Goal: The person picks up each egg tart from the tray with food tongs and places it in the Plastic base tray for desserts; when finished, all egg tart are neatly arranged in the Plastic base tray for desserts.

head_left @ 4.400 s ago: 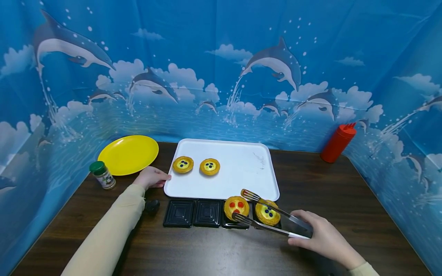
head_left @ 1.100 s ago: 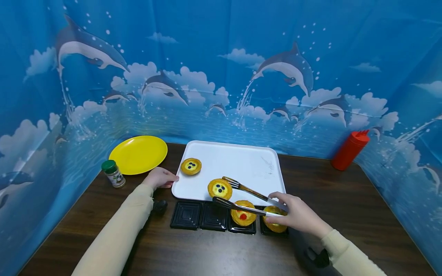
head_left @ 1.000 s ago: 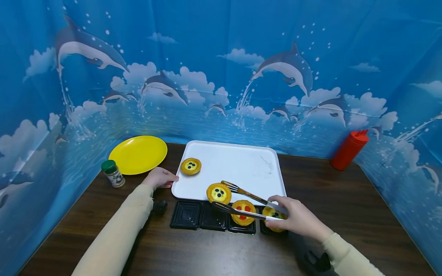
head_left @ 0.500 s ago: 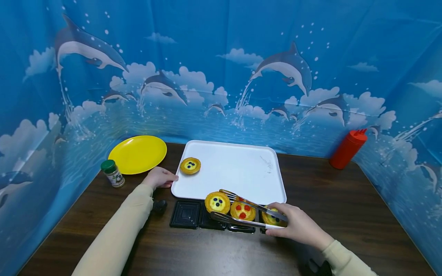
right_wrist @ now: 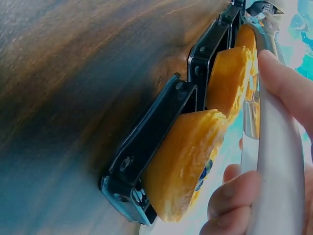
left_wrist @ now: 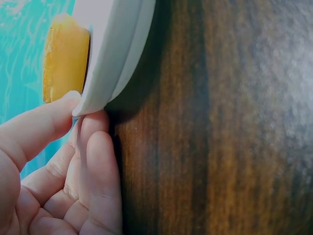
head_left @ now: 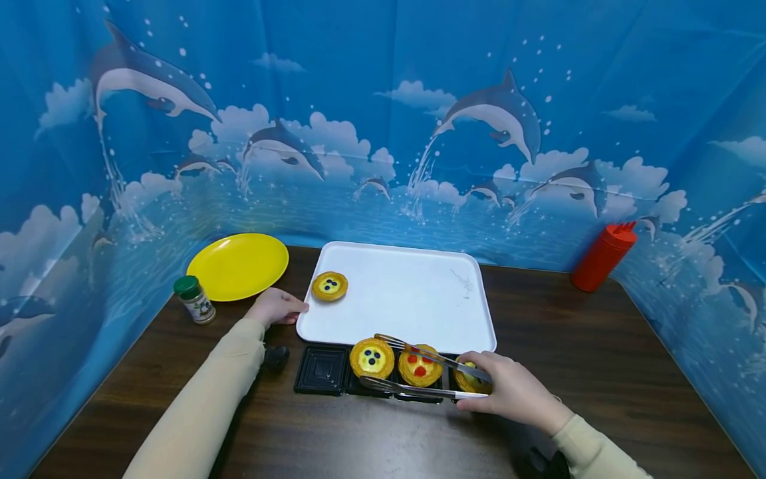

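Note:
My left hand (head_left: 276, 307) pinches the left rim of the white tray (head_left: 407, 286), thumb above and fingers below, as the left wrist view shows. One blueberry-topped tart (head_left: 330, 286) lies on that tray. In my right hand (head_left: 511, 389) are metal tongs (right_wrist: 279, 156), their tips at the upper and lower edges of a second blueberry tart (head_left: 372, 358). It sits in or just over the second black square holder from the left. Right of it, beneath the tongs, are a red-dotted tart (head_left: 420, 372) and a partly covered blueberry tart (head_left: 473, 384), each in its own holder.
The leftmost black holder (head_left: 320, 370) has nothing in it. A yellow plate (head_left: 239, 266) and a green-capped shaker jar (head_left: 194, 301) stand at the left. A red squeeze bottle (head_left: 603, 258) is at the back right, before a dolphin-print curtain (head_left: 383, 133).
The tongs have carried one blueberry tart off the white tray, toward me, down to the second black holder. My left hand has stayed at the tray's rim.

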`<state>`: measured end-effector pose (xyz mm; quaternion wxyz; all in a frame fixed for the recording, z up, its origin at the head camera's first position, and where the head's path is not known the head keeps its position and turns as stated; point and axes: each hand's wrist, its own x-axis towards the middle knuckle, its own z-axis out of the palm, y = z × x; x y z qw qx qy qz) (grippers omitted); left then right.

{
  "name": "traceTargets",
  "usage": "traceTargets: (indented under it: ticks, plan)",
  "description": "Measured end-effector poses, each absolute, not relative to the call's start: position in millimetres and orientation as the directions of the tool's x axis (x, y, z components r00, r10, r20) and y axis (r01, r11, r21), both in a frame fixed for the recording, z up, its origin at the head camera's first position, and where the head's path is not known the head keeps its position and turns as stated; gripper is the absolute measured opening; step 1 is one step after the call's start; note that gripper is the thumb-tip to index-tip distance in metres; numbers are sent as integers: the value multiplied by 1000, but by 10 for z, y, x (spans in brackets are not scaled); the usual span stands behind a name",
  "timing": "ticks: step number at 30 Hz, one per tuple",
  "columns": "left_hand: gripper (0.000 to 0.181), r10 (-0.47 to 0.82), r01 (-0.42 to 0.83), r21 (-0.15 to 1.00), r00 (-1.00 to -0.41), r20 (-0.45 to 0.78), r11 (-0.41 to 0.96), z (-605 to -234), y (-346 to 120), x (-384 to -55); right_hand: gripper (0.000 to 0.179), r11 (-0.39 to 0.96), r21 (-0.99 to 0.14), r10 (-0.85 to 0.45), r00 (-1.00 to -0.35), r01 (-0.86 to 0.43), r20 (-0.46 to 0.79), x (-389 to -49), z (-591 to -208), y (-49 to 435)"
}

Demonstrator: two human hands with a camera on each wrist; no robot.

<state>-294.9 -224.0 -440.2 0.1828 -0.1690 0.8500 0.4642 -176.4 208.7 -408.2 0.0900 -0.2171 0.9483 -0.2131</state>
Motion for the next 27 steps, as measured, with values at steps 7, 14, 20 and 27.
traceTargets:
  ticks: [7, 14, 20, 27]
  plan:
    - [38, -113, -454, 729, -877, -467, 513, -4418, -2247, -2949, 65, 819, -416, -460, -886, -394, -66, -1759, -4052, 2063]
    - [38, -113, -450, 730, -880, -462, 515, -4399, -2246, -2927, 67, 826, -390, -467, -881, -407, -70, -1754, -4021, 2042]
    - [37, -113, -438, 735, -886, -449, 518, -4391, -2230, -2920, 68, 826, -396, -466, -881, -402, -78, -1746, -3989, 2045]
    - [37, -119, -438, 730, -887, -446, 525, -4393, -2232, -2924, 67, 823, -422, -448, -891, -380, -71, -1752, -3953, 2082]
